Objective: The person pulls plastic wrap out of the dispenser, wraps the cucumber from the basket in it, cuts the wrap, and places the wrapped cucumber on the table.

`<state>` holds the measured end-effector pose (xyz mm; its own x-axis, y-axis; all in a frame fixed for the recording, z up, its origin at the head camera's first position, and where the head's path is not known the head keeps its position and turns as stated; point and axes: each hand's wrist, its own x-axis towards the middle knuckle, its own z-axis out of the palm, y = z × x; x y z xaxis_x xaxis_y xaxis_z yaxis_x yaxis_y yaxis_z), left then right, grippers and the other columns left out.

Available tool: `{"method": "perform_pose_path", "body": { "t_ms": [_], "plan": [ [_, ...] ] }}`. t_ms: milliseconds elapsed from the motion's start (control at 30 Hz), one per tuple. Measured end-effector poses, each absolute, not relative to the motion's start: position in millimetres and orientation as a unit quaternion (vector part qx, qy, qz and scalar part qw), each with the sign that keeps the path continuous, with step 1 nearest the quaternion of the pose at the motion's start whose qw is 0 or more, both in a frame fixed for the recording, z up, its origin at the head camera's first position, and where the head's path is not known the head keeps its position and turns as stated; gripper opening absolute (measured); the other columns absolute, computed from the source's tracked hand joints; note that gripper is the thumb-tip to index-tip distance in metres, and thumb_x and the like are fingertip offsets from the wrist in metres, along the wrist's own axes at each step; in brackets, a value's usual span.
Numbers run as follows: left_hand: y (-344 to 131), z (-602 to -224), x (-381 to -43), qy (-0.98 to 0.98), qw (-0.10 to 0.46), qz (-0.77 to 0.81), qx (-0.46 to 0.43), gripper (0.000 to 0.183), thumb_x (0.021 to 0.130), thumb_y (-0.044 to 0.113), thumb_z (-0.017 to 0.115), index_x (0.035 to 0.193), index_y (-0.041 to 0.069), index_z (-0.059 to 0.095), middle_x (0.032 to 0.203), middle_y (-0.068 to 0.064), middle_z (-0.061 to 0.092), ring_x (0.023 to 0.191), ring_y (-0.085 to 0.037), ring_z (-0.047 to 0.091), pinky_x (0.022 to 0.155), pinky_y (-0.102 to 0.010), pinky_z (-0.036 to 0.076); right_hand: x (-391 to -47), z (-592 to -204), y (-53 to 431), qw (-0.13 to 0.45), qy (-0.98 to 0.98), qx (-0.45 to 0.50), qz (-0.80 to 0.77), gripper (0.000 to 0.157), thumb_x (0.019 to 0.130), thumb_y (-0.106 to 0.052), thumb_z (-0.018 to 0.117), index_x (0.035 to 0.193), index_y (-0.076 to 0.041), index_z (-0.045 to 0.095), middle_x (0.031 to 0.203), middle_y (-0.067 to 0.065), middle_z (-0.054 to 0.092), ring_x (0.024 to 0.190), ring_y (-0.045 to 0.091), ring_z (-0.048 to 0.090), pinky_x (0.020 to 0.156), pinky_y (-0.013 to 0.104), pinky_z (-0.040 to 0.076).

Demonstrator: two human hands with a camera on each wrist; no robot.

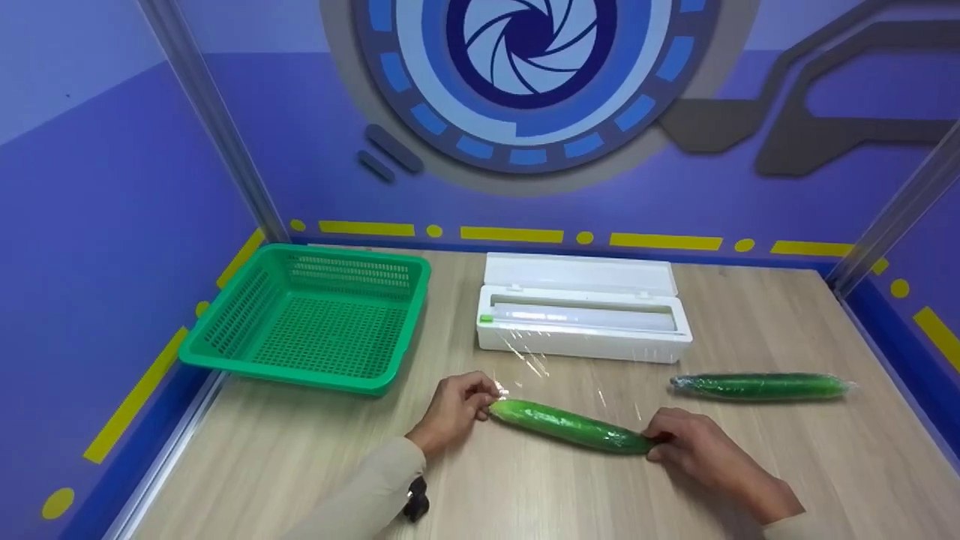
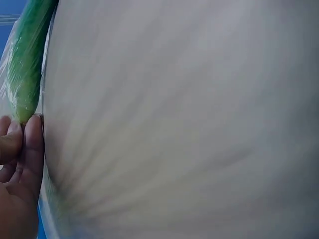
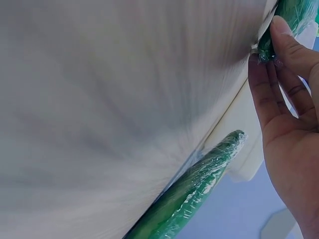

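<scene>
A long green cucumber [image 1: 570,425] lies slightly slanted on the table, with clear cling film over it. My left hand [image 1: 454,409] pinches its paler left tip, film included; the left wrist view shows thumb and fingers of that hand [image 2: 20,169] at the tip. At the darker right end, my right hand [image 1: 701,450] grips the cucumber between thumb and fingers; gathered film shows there beside the hand [image 3: 294,109] in the right wrist view. Faint film stretches from the cucumber back toward a white cling film box [image 1: 585,345] with its lid raised and a roll inside.
To the right lies a second cucumber [image 1: 765,386], wrapped in film. A green plastic basket [image 1: 390,360] with nothing in it stands at the left. Behind the wooden table [image 1: 300,465] rises a blue patterned wall [image 1: 285,150], with side panels left and right.
</scene>
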<state>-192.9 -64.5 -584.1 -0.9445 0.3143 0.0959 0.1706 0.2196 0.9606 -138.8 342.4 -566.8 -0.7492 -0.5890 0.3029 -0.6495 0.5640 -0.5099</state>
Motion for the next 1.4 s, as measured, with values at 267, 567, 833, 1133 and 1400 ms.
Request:
{"method": "perform_pose_path", "body": {
  "t_ms": [267, 567, 833, 1133, 1400],
  "plan": [
    [-67, -583, -194, 0.856, -0.046, 0.449, 0.251, 0.022, 0.092, -0.011, 0.072, 0.095, 0.008, 0.084, 0.089, 0.002, 0.069, 0.085, -0.011, 0.064, 0.078, -0.027, 0.055, -141, -566, 344, 0.018, -0.886, 0.328, 0.327, 0.024, 0.087, -0.006, 0.086, 0.100, -0.020, 0.073, 0.096, -0.012, 0.069, 0.087, 0.006, 0.064, 0.075, 0.031, 0.057],
    [-66, -582, -193, 0.878, -0.068, 0.442, 0.173, 0.014, 0.090, 0.005, 0.084, 0.090, 0.007, 0.070, 0.084, 0.002, 0.067, 0.076, -0.009, 0.063, 0.069, -0.026, 0.054, -140, -564, 343, 0.015, -0.881, 0.317, 0.352, 0.022, 0.087, -0.007, 0.086, 0.100, -0.020, 0.074, 0.096, -0.010, 0.071, 0.087, 0.007, 0.066, 0.074, 0.028, 0.056],
    [-56, -569, -184, 0.820, 0.025, 0.565, 0.091, 0.008, 0.089, -0.014, 0.075, 0.087, -0.007, 0.073, 0.074, -0.008, 0.070, 0.062, -0.020, 0.069, 0.057, -0.028, 0.059, -140, -562, 341, 0.000, -0.887, 0.300, 0.352, 0.022, 0.086, -0.008, 0.087, 0.099, -0.020, 0.073, 0.095, -0.009, 0.070, 0.087, 0.008, 0.064, 0.074, 0.029, 0.055],
    [-49, -559, -172, 0.881, -0.047, 0.446, 0.152, 0.013, 0.086, -0.011, 0.073, 0.094, -0.003, 0.080, 0.089, -0.011, 0.077, 0.086, -0.024, 0.073, 0.077, -0.033, 0.060, -139, -561, 341, -0.012, -0.892, 0.282, 0.354, 0.021, 0.086, -0.011, 0.087, 0.097, -0.021, 0.073, 0.095, -0.010, 0.070, 0.086, 0.007, 0.063, 0.074, 0.029, 0.055],
    [-56, -571, -182, 0.877, -0.015, 0.440, 0.192, 0.031, 0.070, -0.001, 0.097, 0.092, 0.003, 0.076, 0.087, -0.002, 0.075, 0.079, -0.012, 0.069, 0.071, -0.023, 0.056, -139, -562, 343, -0.025, -0.894, 0.272, 0.356, 0.020, 0.088, -0.010, 0.086, 0.099, -0.022, 0.074, 0.095, -0.012, 0.070, 0.087, 0.006, 0.064, 0.076, 0.028, 0.056]
  ]
}}
